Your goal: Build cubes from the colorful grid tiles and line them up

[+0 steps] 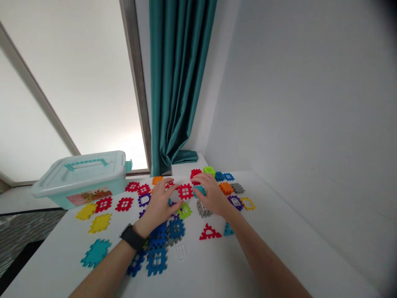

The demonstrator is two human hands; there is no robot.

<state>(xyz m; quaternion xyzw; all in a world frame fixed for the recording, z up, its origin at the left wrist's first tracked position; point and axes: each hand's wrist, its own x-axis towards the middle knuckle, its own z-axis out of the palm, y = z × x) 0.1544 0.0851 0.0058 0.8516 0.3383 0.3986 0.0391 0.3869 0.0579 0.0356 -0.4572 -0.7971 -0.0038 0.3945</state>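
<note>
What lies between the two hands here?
In the head view, a red tile and a green tile lie between the left hand and right hand.

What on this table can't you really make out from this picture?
In the head view:
Left hand: covers whatever pieces lie beneath it.
Teal plastic piece: partly covered by the right hand.
Plastic storage box: its lid hides the contents; its label is too small to read.
White plastic piece: its outline is faint against the white table.
Forearms: cut off by the bottom edge.
</note>
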